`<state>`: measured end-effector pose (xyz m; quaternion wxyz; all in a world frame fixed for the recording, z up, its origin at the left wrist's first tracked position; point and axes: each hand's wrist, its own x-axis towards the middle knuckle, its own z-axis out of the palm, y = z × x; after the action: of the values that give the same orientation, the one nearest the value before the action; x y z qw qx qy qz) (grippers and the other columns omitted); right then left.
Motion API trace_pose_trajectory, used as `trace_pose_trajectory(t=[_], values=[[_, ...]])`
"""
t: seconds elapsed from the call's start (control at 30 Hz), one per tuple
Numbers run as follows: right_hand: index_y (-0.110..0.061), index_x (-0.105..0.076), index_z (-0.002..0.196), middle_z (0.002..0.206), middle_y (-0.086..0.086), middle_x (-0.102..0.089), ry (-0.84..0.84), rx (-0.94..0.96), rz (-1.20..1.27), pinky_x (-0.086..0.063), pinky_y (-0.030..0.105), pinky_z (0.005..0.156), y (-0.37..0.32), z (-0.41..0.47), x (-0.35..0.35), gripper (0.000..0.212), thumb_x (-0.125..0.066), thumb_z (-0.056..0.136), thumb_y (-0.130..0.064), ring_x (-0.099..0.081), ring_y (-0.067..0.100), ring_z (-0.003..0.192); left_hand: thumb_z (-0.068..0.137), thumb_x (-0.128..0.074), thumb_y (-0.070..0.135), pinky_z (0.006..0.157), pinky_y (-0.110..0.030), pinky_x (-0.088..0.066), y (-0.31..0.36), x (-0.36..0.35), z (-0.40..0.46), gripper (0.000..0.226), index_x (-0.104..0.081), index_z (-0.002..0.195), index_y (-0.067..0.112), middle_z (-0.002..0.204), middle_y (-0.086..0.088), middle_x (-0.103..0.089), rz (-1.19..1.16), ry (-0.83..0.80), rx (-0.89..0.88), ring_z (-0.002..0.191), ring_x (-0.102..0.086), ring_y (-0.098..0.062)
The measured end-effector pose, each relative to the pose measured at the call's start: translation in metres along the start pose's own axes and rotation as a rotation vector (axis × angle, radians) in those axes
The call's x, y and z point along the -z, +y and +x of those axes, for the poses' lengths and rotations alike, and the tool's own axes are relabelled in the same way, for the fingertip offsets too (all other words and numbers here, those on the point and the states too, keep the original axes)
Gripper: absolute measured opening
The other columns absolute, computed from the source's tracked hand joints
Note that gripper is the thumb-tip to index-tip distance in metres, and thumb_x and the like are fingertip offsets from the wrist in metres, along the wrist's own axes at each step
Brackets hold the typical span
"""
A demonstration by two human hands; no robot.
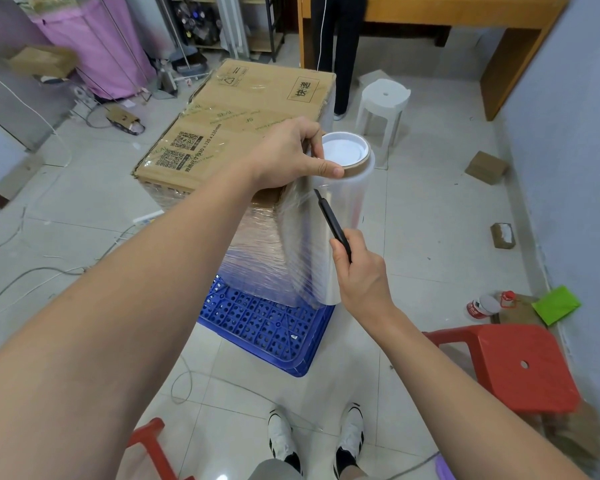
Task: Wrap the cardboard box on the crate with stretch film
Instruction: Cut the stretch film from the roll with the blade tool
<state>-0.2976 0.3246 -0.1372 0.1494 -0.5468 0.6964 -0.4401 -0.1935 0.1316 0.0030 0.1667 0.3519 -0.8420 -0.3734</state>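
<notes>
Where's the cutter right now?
In the head view it is right of centre: the black cutter is gripped in the right hand, its tip against the film beside the stretch film roll.

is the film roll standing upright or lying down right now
Upright. The stretch film roll stands vertically beside the cardboard box, its core end facing up, with the left hand gripping the top rim.

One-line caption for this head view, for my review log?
Left hand holds the stretch film roll upright beside the wrapped cardboard box; right hand puts a black cutter to the film.
</notes>
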Motion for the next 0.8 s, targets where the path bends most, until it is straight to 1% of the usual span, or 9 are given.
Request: trace_pose_trajectory(t=[0.1,0.23,0.3,0.4,0.43,0.5,0.63,0.7,0.8], values=[[-0.021,-0.05,0.111,0.064,-0.011,-0.047,-0.001,0.018,-0.017,-0.04,0.038,0.053,-0.001,0.002,0.002,0.018,-0.042,0.108,-0.037,-0.049,0.021,0.056,0.04,-0.08,0.088,0.086,-0.05,-0.052,-0.001,0.0,0.001,0.074,-0.061,0.075,0.027,0.12,-0.005,-0.07,-0.012,0.0,-0.009,0.101,-0.062,-0.032],[-0.016,-0.053,0.113,0.063,-0.011,-0.046,0.002,0.022,-0.053,-0.042,0.039,0.053,-0.005,0.005,0.007,0.023,-0.043,0.108,-0.036,-0.05,0.024,0.056,0.048,-0.084,0.076,0.087,-0.051,-0.052,-0.001,-0.002,0.002,0.064,-0.061,0.077,0.023,0.121,-0.007,-0.069,0.0,0.01,-0.016,0.103,-0.062,-0.032],[-0.016,-0.054,0.112,0.062,-0.012,-0.045,0.0,0.021,-0.046,-0.04,0.037,0.053,-0.008,0.007,0.008,0.023,-0.043,0.108,-0.036,-0.049,0.024,0.056,0.051,-0.087,0.072,0.086,-0.05,-0.051,-0.001,-0.001,0.002,0.063,-0.062,0.078,0.021,0.121,-0.009,-0.069,-0.007,0.012,-0.016,0.102,-0.061,-0.034],[-0.017,-0.054,0.111,0.063,-0.012,-0.045,0.0,0.024,-0.049,-0.041,0.038,0.054,-0.013,0.008,0.011,0.022,-0.043,0.108,-0.036,-0.05,0.026,0.058,0.061,-0.093,0.057,0.086,-0.049,-0.051,-0.001,-0.001,0.003,0.057,-0.064,0.083,0.014,0.121,-0.01,-0.068,-0.005,0.011,-0.005,0.103,-0.061,-0.035],[-0.018,-0.054,0.111,0.063,-0.011,-0.046,0.0,0.024,-0.053,-0.042,0.039,0.054,-0.014,0.009,0.012,0.022,-0.043,0.108,-0.036,-0.05,0.026,0.057,0.063,-0.093,0.055,0.086,-0.048,-0.051,-0.001,-0.001,0.003,0.056,-0.064,0.084,0.013,0.122,-0.01,-0.068,-0.003,0.009,-0.003,0.104,-0.061,-0.035],[-0.019,-0.054,0.112,0.062,-0.011,-0.046,-0.005,0.026,-0.07,-0.041,0.037,0.053,-0.015,0.012,0.014,0.022,-0.042,0.108,-0.037,-0.05,0.024,0.056,0.06,-0.093,0.06,0.085,-0.048,-0.051,0.001,0.0,0.001,0.06,-0.064,0.084,0.013,0.122,-0.009,-0.068,-0.002,0.002,0.001,0.103,-0.06,-0.035],[-0.017,-0.057,0.113,0.06,-0.013,-0.042,0.003,0.052,-0.103,-0.038,0.034,0.054,-0.017,0.017,0.018,0.023,-0.044,0.108,-0.035,-0.048,0.023,0.055,0.047,-0.087,0.076,0.086,-0.05,-0.051,0.002,0.0,0.0,0.075,-0.064,0.081,0.014,0.121,-0.006,-0.069,-0.014,-0.007,0.004,0.102,-0.06,-0.034],[-0.016,-0.058,0.113,0.059,-0.013,-0.042,0.002,0.068,-0.123,-0.041,0.037,0.054,-0.021,0.021,0.021,0.024,-0.044,0.108,-0.035,-0.049,0.024,0.055,0.042,-0.084,0.084,0.087,-0.051,-0.051,0.0,0.0,0.002,0.078,-0.063,0.078,0.017,0.121,-0.005,-0.07,-0.025,-0.015,0.005,0.102,-0.061,-0.035],[-0.015,-0.057,0.113,0.06,-0.005,-0.047,-0.008,0.072,-0.149,-0.046,0.043,0.054,-0.024,0.024,0.023,0.025,-0.044,0.108,-0.035,-0.052,0.029,0.055,0.04,-0.084,0.086,0.09,-0.055,-0.052,-0.002,0.001,0.004,0.072,-0.061,0.072,0.025,0.12,-0.006,-0.07,-0.032,-0.025,0.002,0.103,-0.063,-0.035]])
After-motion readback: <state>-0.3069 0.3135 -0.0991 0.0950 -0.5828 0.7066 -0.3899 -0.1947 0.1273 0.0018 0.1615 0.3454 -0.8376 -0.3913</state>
